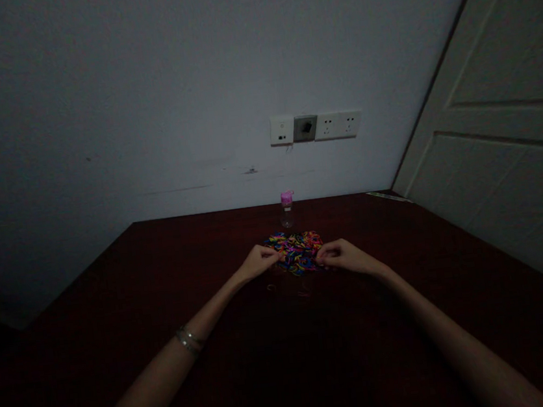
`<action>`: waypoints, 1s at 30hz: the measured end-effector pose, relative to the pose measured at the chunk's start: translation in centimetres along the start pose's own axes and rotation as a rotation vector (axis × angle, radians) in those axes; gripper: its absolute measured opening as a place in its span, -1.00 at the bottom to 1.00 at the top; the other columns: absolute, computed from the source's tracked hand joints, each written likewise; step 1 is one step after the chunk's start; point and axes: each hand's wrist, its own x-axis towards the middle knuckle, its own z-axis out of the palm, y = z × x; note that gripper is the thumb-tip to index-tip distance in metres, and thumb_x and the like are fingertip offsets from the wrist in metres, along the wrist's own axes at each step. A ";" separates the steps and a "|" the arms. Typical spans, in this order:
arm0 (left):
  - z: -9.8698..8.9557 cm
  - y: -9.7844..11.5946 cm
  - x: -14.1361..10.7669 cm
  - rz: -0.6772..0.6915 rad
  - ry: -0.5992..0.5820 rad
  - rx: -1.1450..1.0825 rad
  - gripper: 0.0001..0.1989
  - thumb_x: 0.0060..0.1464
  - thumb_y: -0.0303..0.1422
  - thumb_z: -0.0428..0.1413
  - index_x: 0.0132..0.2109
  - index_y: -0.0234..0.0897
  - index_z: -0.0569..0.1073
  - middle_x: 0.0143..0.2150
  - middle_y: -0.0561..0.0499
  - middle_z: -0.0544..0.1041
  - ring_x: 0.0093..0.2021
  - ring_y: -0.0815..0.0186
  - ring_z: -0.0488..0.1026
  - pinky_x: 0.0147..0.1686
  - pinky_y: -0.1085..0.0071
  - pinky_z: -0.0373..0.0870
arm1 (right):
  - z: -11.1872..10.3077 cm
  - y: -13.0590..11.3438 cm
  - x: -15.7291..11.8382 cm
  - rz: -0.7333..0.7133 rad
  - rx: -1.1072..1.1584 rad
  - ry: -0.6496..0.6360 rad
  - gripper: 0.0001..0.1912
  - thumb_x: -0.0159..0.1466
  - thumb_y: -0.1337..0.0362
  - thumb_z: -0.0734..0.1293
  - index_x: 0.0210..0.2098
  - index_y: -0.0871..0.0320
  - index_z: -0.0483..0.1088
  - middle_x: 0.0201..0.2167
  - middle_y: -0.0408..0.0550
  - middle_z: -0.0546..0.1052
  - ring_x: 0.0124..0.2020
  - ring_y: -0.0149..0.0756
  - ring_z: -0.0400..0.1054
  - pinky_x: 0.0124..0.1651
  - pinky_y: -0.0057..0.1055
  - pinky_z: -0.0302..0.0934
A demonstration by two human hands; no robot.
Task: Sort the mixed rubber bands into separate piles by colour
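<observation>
A pile of small, many-coloured bands (299, 250) lies on the dark red table (197, 238). At the pile's left edge is my left hand (260, 261), its fingers pinched together; anything between the fingertips is too small to name. My right hand (342, 255) touches the right edge of the pile, thumb and fingers pressed together, and what they grip cannot be made out. Just behind the pile stands a clear bottle (287, 216) with a pink lid, upright. Loose bands (304, 294) lie in front of the pile.
Behind the table rises a pale wall (167, 111) with a row of sockets (315, 127). A panelled door (501, 112) is at the right. A thin pale strip (388, 197) lies near the table's back right corner.
</observation>
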 end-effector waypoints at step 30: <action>-1.7 -3.6 0.5 -0.114 0.214 -0.151 -0.59 -0.06 -0.12 -0.03 -0.44 -0.44 0.47 -0.74 0.16 0.14 -0.67 0.52 0.03 -0.63 0.54 -0.08 | 9.0 -7.1 5.0 -0.375 -0.464 -0.305 -0.78 0.03 0.52 0.20 -0.43 0.25 0.47 -0.50 -0.08 0.48 -0.53 -0.47 0.28 -0.46 -0.59 0.10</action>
